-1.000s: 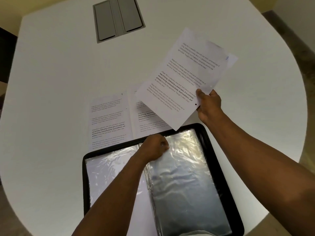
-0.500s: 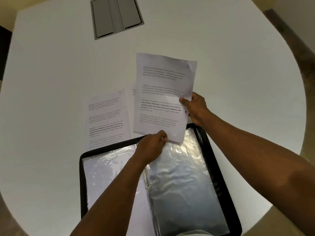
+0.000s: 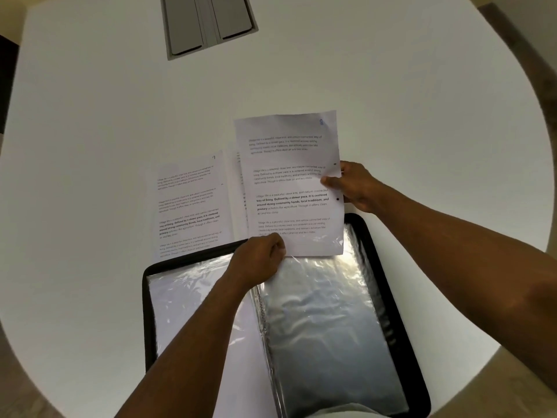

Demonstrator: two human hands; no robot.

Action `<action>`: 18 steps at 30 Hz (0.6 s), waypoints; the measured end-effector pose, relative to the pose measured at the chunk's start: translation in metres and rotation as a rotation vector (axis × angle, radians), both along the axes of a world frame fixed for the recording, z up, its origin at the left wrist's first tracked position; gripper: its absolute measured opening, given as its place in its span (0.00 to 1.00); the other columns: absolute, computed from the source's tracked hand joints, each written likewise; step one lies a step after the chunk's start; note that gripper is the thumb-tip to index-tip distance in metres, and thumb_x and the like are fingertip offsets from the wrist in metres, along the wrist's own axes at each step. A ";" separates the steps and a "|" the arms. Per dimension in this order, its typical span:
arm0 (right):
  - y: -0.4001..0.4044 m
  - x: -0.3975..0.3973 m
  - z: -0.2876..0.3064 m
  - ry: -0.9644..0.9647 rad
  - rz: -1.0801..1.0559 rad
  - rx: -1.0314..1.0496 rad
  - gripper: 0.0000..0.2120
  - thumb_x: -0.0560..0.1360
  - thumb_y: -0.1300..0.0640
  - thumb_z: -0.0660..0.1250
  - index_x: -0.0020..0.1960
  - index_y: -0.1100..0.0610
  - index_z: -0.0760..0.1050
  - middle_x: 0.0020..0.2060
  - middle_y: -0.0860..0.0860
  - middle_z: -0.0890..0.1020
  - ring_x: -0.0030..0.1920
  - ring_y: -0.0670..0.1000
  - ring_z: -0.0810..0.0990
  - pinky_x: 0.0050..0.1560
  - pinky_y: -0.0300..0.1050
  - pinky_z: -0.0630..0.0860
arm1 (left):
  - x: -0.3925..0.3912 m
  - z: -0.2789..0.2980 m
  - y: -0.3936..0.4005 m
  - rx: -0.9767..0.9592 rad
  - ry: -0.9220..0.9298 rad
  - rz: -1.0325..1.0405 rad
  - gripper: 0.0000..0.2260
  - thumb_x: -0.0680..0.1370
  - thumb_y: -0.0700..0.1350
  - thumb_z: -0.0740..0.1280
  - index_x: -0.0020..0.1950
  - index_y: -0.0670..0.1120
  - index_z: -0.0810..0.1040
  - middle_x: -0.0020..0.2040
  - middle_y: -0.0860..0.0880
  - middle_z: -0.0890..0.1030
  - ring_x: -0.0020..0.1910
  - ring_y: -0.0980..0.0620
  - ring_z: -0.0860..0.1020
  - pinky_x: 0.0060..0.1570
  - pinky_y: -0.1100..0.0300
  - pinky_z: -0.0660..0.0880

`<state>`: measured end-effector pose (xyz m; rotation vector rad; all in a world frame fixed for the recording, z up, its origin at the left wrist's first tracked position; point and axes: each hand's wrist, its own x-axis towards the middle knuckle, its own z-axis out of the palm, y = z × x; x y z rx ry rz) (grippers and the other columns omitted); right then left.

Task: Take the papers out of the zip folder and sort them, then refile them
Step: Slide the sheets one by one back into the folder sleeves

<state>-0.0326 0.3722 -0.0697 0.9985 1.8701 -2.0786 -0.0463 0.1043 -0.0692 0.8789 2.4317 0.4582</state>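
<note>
Both hands on one sheet. Right hand pinched the right edge of the white printed sheet with two punched holes, thumb on top of the text side, fingers curled behind. Left hand gripped the sheet's bottom-left corner, fingers curled round it, knuckles up. Sheet held upright-ish between the two hands, bottom edge hanging right at the top rim of the black zip folder with shiny clear plastic sleeves. Can't really tell whether that edge touched a sleeve or just hovered above it.

Folder lay open and flat under both forearms, on the round white tabletop, sleeves crinkly and catching glare, ring spine running below the left hand.

Just left of the left hand, flat on the tabletop: another white printed page with bold lines. Between that page and the held sheet, a narrow strip of one more white page, mostly hidden behind the held one.

Well beyond both hands, a grey rectangular two-flap cable hatch set into the tabletop.
</note>
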 end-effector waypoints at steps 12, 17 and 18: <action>0.023 -0.006 0.000 -0.077 0.072 -0.035 0.18 0.75 0.64 0.70 0.64 0.57 0.75 0.53 0.52 0.83 0.50 0.52 0.82 0.46 0.48 0.80 | -0.005 0.000 -0.004 -0.015 -0.045 0.063 0.07 0.76 0.48 0.66 0.53 0.52 0.78 0.38 0.57 0.79 0.39 0.55 0.77 0.42 0.58 0.75; 0.028 -0.011 -0.001 -0.103 0.122 -0.008 0.17 0.75 0.64 0.70 0.63 0.56 0.74 0.49 0.50 0.83 0.47 0.50 0.82 0.41 0.45 0.80 | -0.016 0.001 -0.012 -0.105 -0.048 0.060 0.06 0.76 0.43 0.64 0.48 0.49 0.80 0.45 0.54 0.81 0.46 0.53 0.78 0.47 0.55 0.76; 0.028 -0.012 -0.002 -0.108 0.128 -0.005 0.18 0.75 0.64 0.70 0.64 0.56 0.74 0.49 0.50 0.83 0.48 0.50 0.82 0.42 0.46 0.80 | -0.019 0.001 -0.014 -0.107 -0.061 0.064 0.06 0.76 0.43 0.64 0.47 0.49 0.80 0.45 0.54 0.81 0.46 0.53 0.78 0.47 0.55 0.77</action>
